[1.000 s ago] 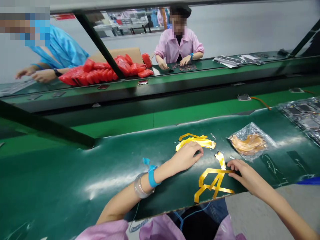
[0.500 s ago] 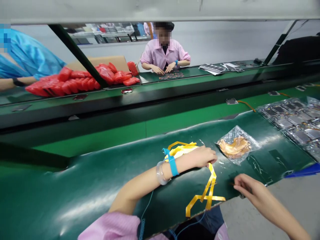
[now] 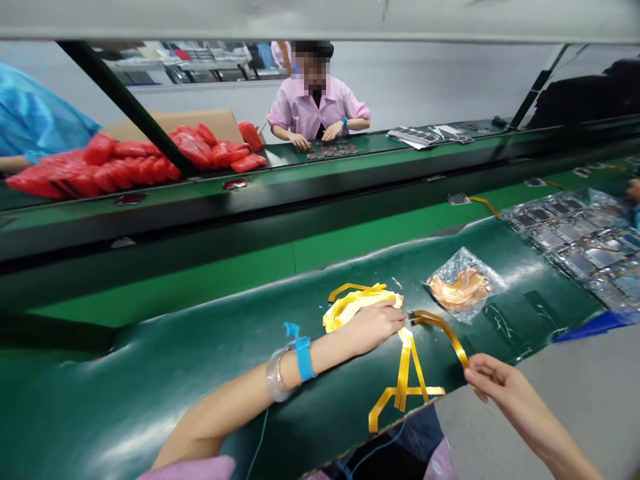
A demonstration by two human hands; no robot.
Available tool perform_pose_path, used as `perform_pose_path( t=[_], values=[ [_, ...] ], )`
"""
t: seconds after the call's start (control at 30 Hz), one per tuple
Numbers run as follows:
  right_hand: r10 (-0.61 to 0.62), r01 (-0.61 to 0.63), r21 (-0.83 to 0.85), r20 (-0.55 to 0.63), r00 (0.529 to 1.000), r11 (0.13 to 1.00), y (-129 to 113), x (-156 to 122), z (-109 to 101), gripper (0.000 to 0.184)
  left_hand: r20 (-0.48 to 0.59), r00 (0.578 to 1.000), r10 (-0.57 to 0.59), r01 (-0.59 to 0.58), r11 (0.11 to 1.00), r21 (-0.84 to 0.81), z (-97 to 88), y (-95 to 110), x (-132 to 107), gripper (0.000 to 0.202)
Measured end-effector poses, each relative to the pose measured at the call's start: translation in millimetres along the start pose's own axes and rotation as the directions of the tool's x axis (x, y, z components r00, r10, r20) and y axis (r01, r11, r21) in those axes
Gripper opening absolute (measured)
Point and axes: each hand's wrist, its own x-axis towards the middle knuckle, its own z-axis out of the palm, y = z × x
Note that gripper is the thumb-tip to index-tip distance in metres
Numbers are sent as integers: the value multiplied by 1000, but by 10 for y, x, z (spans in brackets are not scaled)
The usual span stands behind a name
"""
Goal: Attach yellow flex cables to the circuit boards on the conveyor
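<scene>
Currently, the right hand [image 3: 494, 379], grip closed, pinches a flat, bent, amber ribbon cable [image 3: 450, 333] at the green worktop [image 3: 200, 357]'s near edge; its length slants toward the left hand [image 3: 377, 326], grip undeterminable.

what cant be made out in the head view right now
All in the head view:
Left hand: underside and any grip, hidden by its own back.
Yellow ribbon cable pile: cable count, hidden by overlap and the left hand.
Ribbon cable in the right hand: near end, hidden by that hand.
Blue-clad co-worker: mostly cut off by the left edge.
</scene>
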Motion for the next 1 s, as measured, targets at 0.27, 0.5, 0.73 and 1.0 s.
perform_pose_path(
  t=[0.27, 0.5, 0.73, 1.0],
  values=[
    [-100, 99, 29, 8, 995, 995, -437, 94, 185, 48, -204, 974, -103, 154, 956, 251, 408, 314, -527, 32],
    [-166, 167, -16, 56, 985, 986, -725, 156, 390, 47, -223, 936, -273, 340, 865, 369, 393, 408, -639, 40],
    [-168, 170, -62, 35, 985, 984, -723, 226, 356, 42, -203, 979, -3, 41, 983, 181, 381, 259, -425, 22],
    [-116, 128, -123, 100, 988, 984, -775, 341, 284, 37, -180, 956, -231, 274, 923, 270, 365, 317, -502, 26]
  ],
)
